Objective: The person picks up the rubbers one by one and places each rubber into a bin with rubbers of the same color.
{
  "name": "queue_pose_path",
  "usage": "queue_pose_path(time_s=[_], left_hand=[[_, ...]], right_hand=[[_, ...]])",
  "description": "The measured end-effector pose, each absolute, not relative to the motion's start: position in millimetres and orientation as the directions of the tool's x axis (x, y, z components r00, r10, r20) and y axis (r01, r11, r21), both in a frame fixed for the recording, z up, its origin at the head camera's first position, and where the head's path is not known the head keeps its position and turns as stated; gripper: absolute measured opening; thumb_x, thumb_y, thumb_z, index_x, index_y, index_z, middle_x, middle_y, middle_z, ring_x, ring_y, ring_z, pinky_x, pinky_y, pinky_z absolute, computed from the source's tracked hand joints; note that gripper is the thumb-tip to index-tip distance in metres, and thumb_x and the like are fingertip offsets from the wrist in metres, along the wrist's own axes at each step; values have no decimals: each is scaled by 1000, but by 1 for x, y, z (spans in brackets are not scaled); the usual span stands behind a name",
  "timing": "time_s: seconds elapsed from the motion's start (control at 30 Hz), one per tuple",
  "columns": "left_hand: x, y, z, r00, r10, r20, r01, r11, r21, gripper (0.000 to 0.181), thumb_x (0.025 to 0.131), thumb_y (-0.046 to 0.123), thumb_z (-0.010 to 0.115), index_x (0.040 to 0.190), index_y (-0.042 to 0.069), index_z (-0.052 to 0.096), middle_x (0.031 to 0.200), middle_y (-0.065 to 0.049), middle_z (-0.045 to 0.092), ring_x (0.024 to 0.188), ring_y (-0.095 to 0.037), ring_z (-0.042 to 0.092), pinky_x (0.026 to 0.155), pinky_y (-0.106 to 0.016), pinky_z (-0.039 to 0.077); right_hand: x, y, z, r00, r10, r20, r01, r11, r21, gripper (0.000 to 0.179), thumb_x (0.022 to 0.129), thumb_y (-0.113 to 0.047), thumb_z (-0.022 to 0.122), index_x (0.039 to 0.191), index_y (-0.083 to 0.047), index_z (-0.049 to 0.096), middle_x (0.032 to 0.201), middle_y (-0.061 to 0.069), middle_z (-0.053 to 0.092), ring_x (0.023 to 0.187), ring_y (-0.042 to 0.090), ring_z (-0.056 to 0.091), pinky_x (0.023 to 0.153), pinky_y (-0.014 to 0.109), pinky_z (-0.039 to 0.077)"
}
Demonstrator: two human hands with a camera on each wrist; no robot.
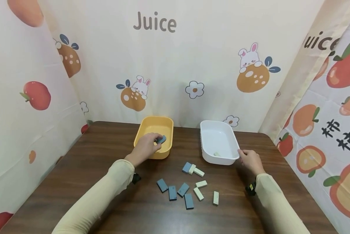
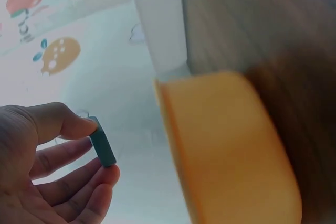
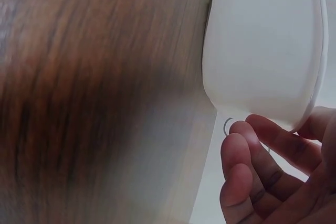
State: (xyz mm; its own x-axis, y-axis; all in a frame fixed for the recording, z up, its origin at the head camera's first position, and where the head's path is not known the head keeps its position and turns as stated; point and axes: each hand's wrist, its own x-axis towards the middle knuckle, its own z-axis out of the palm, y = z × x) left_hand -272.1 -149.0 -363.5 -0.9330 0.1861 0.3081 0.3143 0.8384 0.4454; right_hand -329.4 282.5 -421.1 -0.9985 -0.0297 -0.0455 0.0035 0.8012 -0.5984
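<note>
In the head view, the left hand [image 1: 145,148] is hovering over the yellow tray [image 1: 157,124], left of the frame's centre, its thumb and fingers pinching a blue-grey block [image 1: 161,139] above the tray's floor — whether block and tray are touching, I cannot tell. Right of centre, the right hand [image 1: 251,161] is gripping the near right corner of the white tray [image 1: 220,136], inside which a pale block [image 1: 216,154] is lying by the near wall. Lower middle, other blue-grey blocks [image 1: 172,193] and cream blocks [image 1: 215,198] are lying on the desk [image 1: 142,211], some touching. In the left wrist view, the pinched block is showing at lower left, the yellow tray's wall rising to its right; a light pinch seems to be sufficing for so small a piece, and lowering it well inside the rim before loosening the fingers should help against bouncing. In the right wrist view, the thumb and fingers are holding the white tray's corner at lower right — a gentle, steady grip looks best, since pulling on one corner could be sliding or tipping the tray.
</note>
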Motion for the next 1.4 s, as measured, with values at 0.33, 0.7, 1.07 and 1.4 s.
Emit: queue_pose_path(time_s=[0.33,0.7,1.07,1.4], left_hand=[[-288,-173,-371,-977,108,186,181,878,444,25,87,11,68,111,3,70,107,-11,72,95,-24,67,88,-42,54],[-310,-179,-383,-997,67,27,72,882,467,21,88,11,67,107,2,70,107,-10,71,92,-22,63,85,-39,53],[-318,-179,-391,-996,86,-30,66,907,415,13,87,10,68,98,3,72,100,-11,70,77,-21,58,70,-32,49],[-331,-176,-394,-987,114,-110,65,926,372,12,86,10,67,78,3,71,78,-6,64,66,-17,48,59,-26,40]], right_hand=[[-328,277,-423,-998,-36,-60,7,803,-596,52,104,-37,37,111,6,66,84,15,68,72,19,61,64,31,48],[-330,281,-420,-998,-30,-51,6,808,-589,54,104,-37,36,110,7,66,84,16,68,70,19,61,62,32,46],[-328,278,-424,-998,-18,-59,20,807,-591,51,104,-36,37,108,6,66,81,12,66,70,19,59,60,30,45],[-329,279,-423,-999,-25,-47,7,808,-589,52,104,-35,37,116,9,64,86,18,69,70,19,62,62,32,48]])
